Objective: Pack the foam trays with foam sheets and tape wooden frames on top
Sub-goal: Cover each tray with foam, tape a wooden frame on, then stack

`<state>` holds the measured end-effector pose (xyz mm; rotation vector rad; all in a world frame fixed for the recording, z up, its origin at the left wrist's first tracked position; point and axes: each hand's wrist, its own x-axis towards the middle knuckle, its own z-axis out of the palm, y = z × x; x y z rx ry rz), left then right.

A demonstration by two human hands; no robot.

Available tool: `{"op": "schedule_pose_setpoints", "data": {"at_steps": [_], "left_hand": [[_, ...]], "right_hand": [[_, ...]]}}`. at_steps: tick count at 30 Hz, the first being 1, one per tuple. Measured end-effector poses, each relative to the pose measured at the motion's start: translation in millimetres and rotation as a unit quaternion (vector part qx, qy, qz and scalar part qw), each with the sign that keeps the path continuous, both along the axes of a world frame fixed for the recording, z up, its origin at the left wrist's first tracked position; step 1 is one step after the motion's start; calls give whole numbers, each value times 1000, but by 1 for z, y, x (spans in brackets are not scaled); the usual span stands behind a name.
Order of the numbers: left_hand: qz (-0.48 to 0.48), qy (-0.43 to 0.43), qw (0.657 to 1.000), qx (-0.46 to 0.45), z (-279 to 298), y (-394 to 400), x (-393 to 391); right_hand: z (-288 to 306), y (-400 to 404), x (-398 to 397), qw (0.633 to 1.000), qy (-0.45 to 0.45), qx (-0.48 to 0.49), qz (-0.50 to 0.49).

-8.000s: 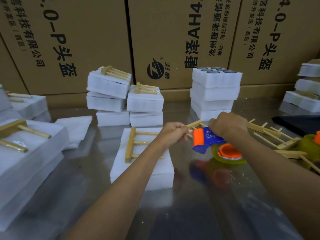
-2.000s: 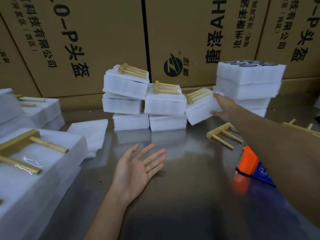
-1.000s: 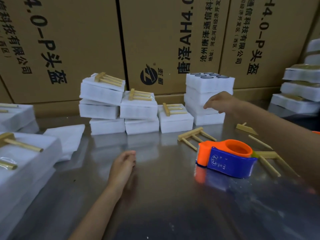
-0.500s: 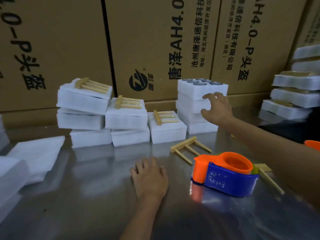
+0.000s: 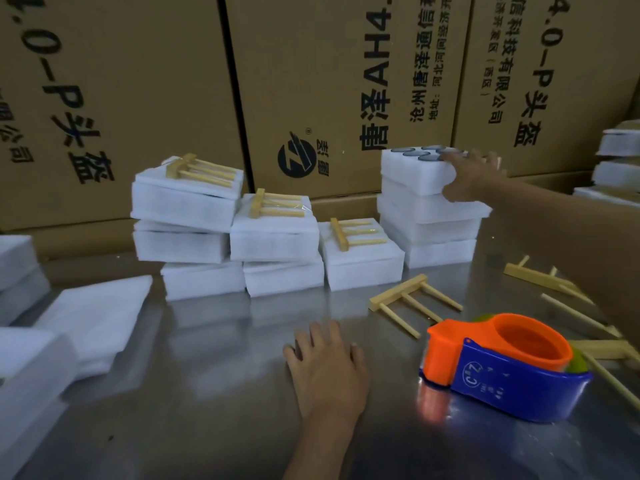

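Head view: my right hand reaches to the far right stack of foam trays, fingers spread over the top tray and thumb curled down its near side, gripping that tray at its right corner. It is white foam with round pockets in its upper face; dark grey discs sit in the pockets I can see, their number partly hidden by my fingers. Three more white trays lie beneath it, slightly staggered.

My left hand lies flat, palm down, on the steel table at near centre, fingers straight and holding nothing.

Left of the stack stand finished packs: a single pack just beside it with a wooden frame taped on top, then a pile of two and a pile of three, each pile topped by a taped frame. Each frame is a pale bar with three thin rods running off one side.

A loose frame lies on the table between the single pack and the tape dispenser, which is orange and blue and rests near right. More loose frames lie at the right, partly under my forearm.

Loose foam sheets lie at the left. Printed cardboard cartons line the far side
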<state>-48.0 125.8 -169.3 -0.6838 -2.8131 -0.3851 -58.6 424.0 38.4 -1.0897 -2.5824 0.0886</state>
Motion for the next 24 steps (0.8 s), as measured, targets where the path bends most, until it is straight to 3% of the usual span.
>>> {"op": "schedule_pose_setpoints", "data": {"at_steps": [7,13,16,18,20,22,24], "left_hand": [[3,7,1000,-1,-1,1,-1],[-4,-27,999,46,3,-3,-3],[17,-75,977,199,7,-5,-10],[48,-129,911,389,10,-9,-12],[64,-194,805,557,19,-19,-9],[52,-267,709,651,26,-33,-6],[3,-357,633,687,29,-53,-9]], "right_hand": [[12,1,-6,998,-41,46,31],[-26,-71,32,978,133,152,58],[-30,-119,67,957,208,166,114],[-36,-158,92,945,236,172,149],[-50,-201,117,940,238,171,177],[-71,-244,139,942,228,148,198],[-100,-282,156,949,199,119,213]]}}
